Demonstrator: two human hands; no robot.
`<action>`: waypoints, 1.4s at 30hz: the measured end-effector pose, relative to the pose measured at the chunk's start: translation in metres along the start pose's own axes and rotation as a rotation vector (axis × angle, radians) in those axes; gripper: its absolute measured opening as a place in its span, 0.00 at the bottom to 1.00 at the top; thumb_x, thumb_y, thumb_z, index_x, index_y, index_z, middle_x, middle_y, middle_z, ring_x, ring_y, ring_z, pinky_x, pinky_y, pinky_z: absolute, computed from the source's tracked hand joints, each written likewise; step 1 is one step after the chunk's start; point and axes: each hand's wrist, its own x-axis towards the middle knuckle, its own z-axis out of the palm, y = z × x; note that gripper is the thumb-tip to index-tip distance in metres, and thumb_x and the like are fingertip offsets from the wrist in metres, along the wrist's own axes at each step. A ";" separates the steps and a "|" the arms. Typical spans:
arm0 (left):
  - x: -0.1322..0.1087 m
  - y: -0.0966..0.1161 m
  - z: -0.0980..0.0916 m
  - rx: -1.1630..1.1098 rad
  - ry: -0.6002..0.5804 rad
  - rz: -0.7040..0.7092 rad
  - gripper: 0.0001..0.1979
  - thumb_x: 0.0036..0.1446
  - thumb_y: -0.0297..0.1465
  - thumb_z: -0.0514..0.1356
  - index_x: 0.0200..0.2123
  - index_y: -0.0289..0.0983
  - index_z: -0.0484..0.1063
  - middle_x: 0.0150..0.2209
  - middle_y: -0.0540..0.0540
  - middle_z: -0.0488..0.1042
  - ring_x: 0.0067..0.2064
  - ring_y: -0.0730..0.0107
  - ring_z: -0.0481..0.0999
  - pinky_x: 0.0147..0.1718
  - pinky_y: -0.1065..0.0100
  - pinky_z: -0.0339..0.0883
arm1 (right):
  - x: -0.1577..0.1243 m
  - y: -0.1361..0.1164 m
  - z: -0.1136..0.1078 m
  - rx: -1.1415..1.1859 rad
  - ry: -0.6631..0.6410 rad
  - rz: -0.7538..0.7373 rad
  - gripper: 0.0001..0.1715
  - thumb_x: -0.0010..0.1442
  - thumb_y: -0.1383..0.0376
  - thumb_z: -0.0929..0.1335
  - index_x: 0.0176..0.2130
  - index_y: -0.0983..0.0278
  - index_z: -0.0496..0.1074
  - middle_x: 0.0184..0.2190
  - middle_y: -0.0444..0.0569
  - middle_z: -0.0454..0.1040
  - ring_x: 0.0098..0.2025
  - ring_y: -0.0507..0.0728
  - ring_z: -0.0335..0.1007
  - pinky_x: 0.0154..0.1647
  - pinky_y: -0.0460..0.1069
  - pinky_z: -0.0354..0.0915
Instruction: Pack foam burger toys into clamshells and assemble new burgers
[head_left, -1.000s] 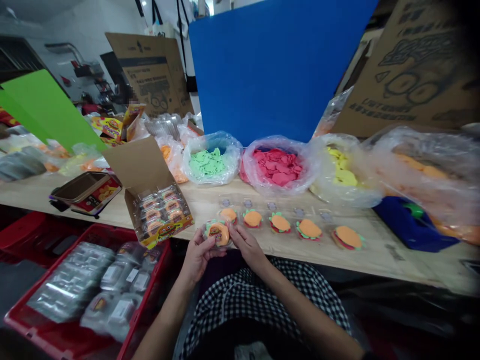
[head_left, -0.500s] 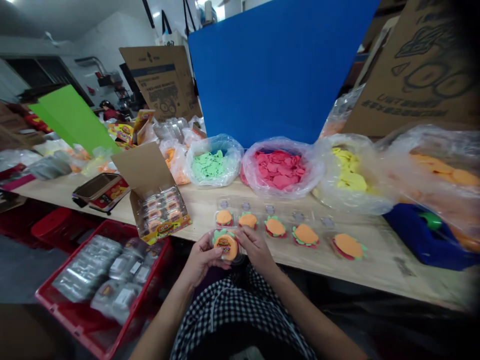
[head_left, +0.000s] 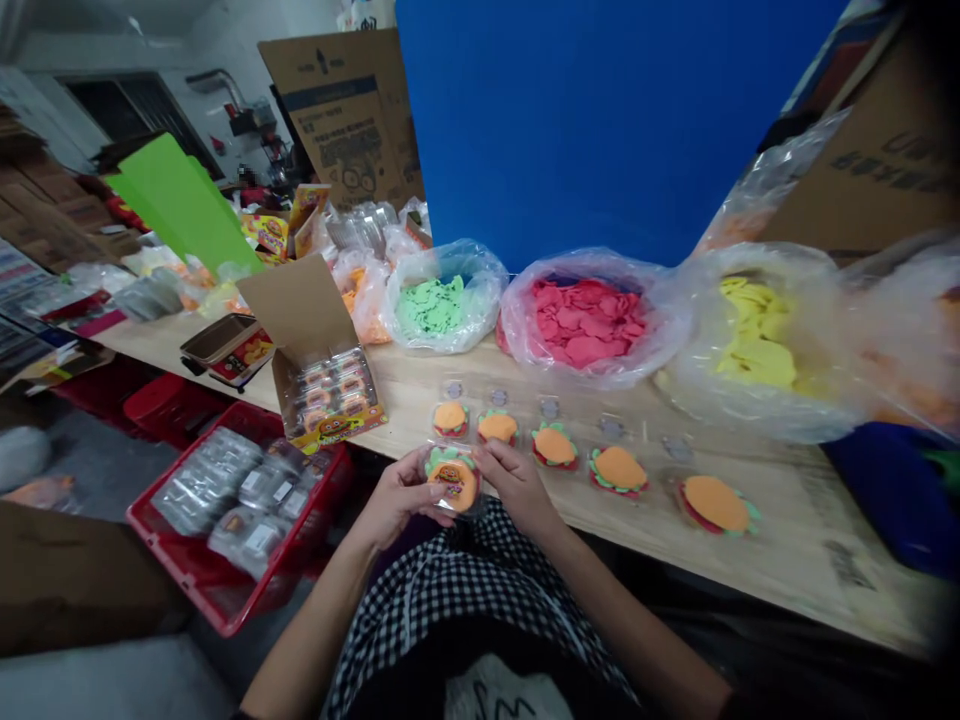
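Over my lap, just off the table's front edge, I hold a clear plastic case with an orange toy burger and a printed label. My left hand grips its left side, the thumb across the front. At the upper right edge of the case, my right hand pinches it with bent fingers. Behind my hands, a row of toy burgers in open clear cases runs along the table. Their tops are orange, with green and red layers below.
Behind the row stand plastic bags of green pieces, red pieces and yellow pieces. An open display box of packed burgers is left. Below it, a red crate holds clear cases. A blue panel rises behind.
The camera view has tilted down and shifted a little left. Both hands keep the same hold on the case, which looks almost unmoved.
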 end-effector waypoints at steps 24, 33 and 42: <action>-0.020 -0.057 -0.041 0.440 -0.424 -0.011 0.16 0.40 0.32 0.66 0.35 0.35 0.71 0.39 0.44 0.68 0.39 0.67 0.69 0.37 0.68 0.62 | -0.089 0.019 -0.013 -0.603 -0.519 0.216 0.15 0.61 0.57 0.57 0.29 0.63 0.60 0.26 0.43 0.60 0.28 0.51 0.55 0.28 0.46 0.52; -0.019 -0.075 -0.024 0.416 -0.259 0.015 0.10 0.45 0.35 0.63 0.32 0.38 0.76 0.32 0.47 0.64 0.36 0.70 0.65 0.37 0.69 0.60 | -0.090 0.019 -0.025 -0.575 -0.496 0.225 0.14 0.60 0.58 0.59 0.28 0.63 0.61 0.26 0.43 0.60 0.28 0.51 0.54 0.28 0.46 0.51; -0.019 -0.091 -0.023 0.346 -0.130 -0.057 0.08 0.43 0.35 0.64 0.27 0.37 0.77 0.25 0.47 0.67 0.30 0.71 0.65 0.31 0.71 0.59 | -0.097 0.036 -0.024 -0.530 -0.493 0.244 0.17 0.61 0.56 0.58 0.25 0.63 0.59 0.24 0.42 0.59 0.27 0.50 0.53 0.28 0.46 0.50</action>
